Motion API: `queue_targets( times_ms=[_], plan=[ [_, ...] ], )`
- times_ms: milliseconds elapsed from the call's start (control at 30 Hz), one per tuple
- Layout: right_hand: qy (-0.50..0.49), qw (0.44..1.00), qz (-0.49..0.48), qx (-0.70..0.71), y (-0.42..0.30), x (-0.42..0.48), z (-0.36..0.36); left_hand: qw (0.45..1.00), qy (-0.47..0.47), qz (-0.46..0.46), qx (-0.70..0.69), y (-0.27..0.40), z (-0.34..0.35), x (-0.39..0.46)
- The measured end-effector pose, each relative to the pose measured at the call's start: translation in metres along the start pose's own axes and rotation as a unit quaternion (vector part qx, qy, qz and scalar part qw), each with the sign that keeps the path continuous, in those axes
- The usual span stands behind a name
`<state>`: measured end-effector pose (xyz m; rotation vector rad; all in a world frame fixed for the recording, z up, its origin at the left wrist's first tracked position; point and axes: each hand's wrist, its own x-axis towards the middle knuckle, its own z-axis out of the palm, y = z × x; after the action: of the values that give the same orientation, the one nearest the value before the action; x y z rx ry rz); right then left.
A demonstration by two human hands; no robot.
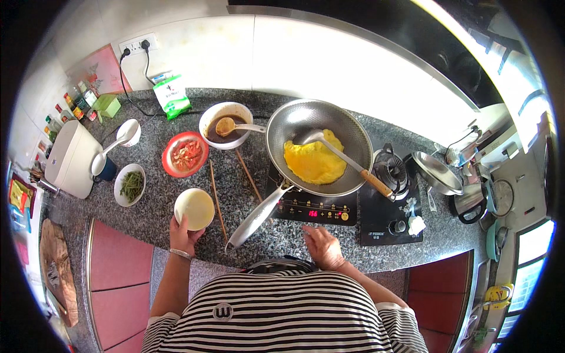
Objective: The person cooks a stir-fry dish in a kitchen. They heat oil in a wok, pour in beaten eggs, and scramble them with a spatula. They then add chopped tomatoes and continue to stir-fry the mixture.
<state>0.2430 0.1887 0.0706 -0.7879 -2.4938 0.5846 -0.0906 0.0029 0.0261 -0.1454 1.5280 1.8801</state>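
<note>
My left hand [187,238] grips a white bowl [194,209] by its rim and side; a pale yellow film coats its inside. My right hand [323,247], holding nothing visible, rests over the counter's front edge with loosely bent fingers, just below the induction cooker [324,212]. On that cooker sits a wok [353,132], its metal handle [258,218] pointing toward me between my hands. A folded yellow sheet of cooked egg [314,163] lies in the wok. A spatula [340,154] with a wooden grip leans across the egg and over the wok's right rim.
Two chopsticks [218,198] [248,173] lie apart on the granite counter. Behind them stand a bowl of brown sauce [226,143] with a ladle and a red-rimmed bowl of chopped tomato [167,163]. Green beans fill a small bowl [118,190]. Right of the wok is a gas burner [390,172].
</note>
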Motion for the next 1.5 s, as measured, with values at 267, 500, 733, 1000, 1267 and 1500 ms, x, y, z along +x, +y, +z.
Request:
queue_targets(
  times_ms=[267, 500, 733, 1000, 1267, 1500],
  plan=[
    [-0.002, 0.987, 0.145, -0.064, 0.036, -0.010, 0.015, 0.842, 0.130, 0.467, 0.237, 0.048, 0.019, -0.031],
    [0.028, 0.979, 0.199, -0.023, 0.046, -0.001, 0.015, 0.773, -0.307, 0.551, 0.062, 0.144, 0.114, -0.214],
    [0.301, 0.727, 0.335, 0.518, 0.088, 0.031, -0.048, 0.648, -0.357, 0.672, -0.019, 0.139, 0.152, -0.245],
    [0.232, 0.683, 0.220, 0.657, 0.127, 0.046, -0.095, 0.631, -0.354, 0.689, -0.046, 0.132, 0.164, -0.253],
    [0.050, 0.957, -0.001, 0.285, 0.066, 0.112, -0.131, 0.607, -0.372, 0.686, 0.147, 0.124, 0.145, -0.202],
    [-0.008, 0.975, -0.217, -0.047, 0.042, 0.153, -0.140, 0.630, -0.255, 0.549, 0.486, 0.064, 0.132, -0.127]
  ],
)
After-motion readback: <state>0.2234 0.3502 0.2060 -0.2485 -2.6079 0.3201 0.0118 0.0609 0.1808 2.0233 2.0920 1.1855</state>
